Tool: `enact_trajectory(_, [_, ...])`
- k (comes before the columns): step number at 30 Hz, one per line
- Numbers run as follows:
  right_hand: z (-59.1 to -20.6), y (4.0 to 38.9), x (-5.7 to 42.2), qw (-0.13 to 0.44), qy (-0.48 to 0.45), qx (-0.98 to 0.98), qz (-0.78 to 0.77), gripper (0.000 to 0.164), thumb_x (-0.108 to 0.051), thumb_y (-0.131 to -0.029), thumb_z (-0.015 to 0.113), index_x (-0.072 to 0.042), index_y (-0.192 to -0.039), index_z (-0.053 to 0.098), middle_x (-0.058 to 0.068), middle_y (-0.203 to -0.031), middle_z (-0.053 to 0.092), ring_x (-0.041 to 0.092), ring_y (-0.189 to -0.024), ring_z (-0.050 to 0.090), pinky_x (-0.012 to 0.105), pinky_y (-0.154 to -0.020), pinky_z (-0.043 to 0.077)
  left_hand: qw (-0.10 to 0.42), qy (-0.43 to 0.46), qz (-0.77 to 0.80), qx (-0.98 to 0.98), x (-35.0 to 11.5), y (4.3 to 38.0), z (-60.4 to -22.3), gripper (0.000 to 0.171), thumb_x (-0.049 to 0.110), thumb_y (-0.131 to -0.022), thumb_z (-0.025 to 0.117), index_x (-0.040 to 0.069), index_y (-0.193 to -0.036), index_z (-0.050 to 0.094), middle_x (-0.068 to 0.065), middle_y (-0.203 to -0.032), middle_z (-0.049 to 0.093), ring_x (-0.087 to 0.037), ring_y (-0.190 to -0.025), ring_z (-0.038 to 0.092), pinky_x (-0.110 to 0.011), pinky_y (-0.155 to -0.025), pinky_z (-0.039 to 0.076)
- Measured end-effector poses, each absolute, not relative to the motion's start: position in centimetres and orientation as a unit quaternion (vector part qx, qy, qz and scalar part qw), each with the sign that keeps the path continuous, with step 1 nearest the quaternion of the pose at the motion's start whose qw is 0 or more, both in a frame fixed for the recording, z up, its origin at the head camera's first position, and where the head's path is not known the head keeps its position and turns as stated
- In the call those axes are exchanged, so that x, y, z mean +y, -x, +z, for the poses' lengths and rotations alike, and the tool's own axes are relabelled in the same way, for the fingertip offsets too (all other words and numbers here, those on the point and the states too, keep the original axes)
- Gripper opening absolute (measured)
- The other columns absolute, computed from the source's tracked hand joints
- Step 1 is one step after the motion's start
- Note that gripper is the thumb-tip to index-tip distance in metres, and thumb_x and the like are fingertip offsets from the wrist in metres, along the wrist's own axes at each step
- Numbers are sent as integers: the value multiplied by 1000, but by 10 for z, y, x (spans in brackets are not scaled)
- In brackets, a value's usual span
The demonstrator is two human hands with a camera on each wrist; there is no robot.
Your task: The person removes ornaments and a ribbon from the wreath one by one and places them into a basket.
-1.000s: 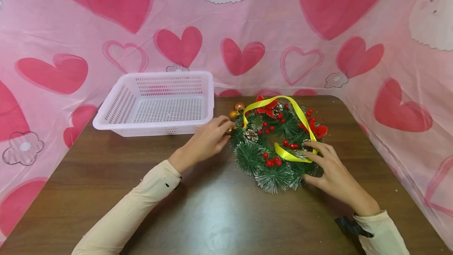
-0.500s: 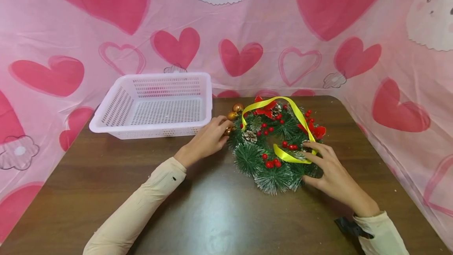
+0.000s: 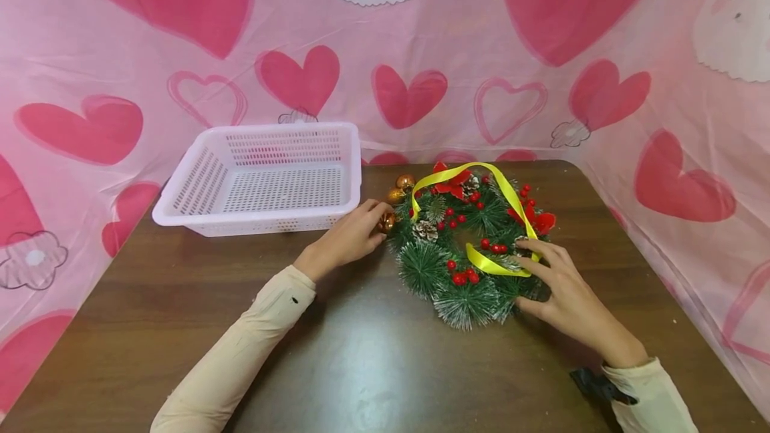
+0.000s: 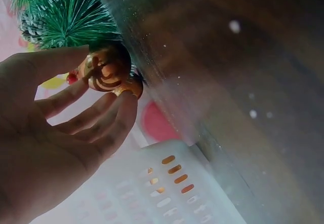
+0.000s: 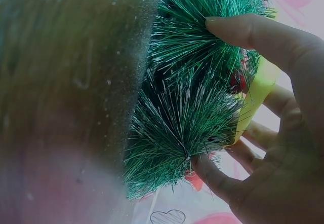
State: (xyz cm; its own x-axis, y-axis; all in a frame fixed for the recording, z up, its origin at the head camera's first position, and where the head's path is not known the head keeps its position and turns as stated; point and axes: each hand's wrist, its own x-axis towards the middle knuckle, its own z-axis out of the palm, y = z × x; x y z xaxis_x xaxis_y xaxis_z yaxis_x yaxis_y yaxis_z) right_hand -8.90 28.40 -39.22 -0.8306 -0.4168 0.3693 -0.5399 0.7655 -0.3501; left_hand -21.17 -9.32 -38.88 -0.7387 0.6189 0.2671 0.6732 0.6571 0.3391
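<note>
A green Christmas wreath [image 3: 466, 303] with red berries, pinecones and red bows lies on the table. Loosely draped over it is a yellow ribbon [image 3: 510, 194]. My left hand [image 3: 350, 232] is at the wreath's left edge, thumb and index finger about a shiny gold bauble [image 4: 108, 68]; its other fingertips reach a second bauble [image 4: 130, 86] just behind. On the opposite side my right hand [image 3: 567, 291] grips the wreath's outer edge, thumb in the green bristles [image 5: 192, 31] and other fingers spread along the branches and ribbon.
A white plastic basket [image 3: 259, 219] with slotted walls stands at the back left, to the left of the wreath. More gold baubles [image 3: 404, 182] sit at the wreath's upper left. Behind the brown wooden table [image 3: 361, 366] hangs a pink heart-patterned cloth [image 3: 445, 19].
My left fingers have shifted slightly at the bauble, and more of it now shows in the head view. The right hand and wreath have stayed in place.
</note>
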Motion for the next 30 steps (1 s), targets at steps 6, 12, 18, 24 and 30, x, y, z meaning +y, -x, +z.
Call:
enact_trajectory(6, [-391, 91, 283, 131, -256, -932, 222, 63, -11, -64, 89, -2, -123, 66, 17, -142, 45, 41, -129, 33, 67, -89, 38, 62, 358, -214, -907, -95, 212, -390, 41, 10, -88, 73, 4, -125, 58, -11, -115, 61, -21, -97, 60, -38, -85, 52])
enact_trajectory(12, [-392, 89, 282, 127, -251, -933, 225, 64, -11, -65, 89, -3, -123, 66, 16, -142, 45, 41, -129, 33, 67, -90, 38, 57, 369, -230, -899, -94, 212, -391, 37, 7, -87, 73, 2, -120, 57, -7, -101, 62, -19, -89, 60, -36, -79, 52])
enact_trajectory(18, [-392, 87, 283, 126, -245, -933, 231, 63, -10, -65, 89, -3, -123, 65, 16, -142, 45, 42, -128, 33, 67, -89, 37, 59, 381, -227, -894, -93, 212, -390, 34, 8, -89, 72, 4, -118, 57, -6, -98, 62, -19, -86, 60, -36, -75, 51])
enact_trajectory(24, [-392, 87, 283, 122, -241, -934, 233, 63, -9, -65, 89, -2, -123, 65, 15, -143, 44, 42, -129, 32, 68, -90, 36, 73, 390, -228, -889, -92, 212, -390, 36, 9, -88, 75, 2, -119, 58, -10, -103, 59, -22, -88, 58, -38, -77, 52])
enact_trajectory(30, [-391, 87, 283, 125, -243, -934, 230, 64, -10, -65, 89, -2, -124, 65, 15, -144, 44, 42, -129, 32, 67, -90, 37, 73, 392, -247, -883, -93, 212, -388, 36, 6, -88, 74, 2, -121, 59, -12, -110, 59, -22, -95, 58, -38, -83, 52])
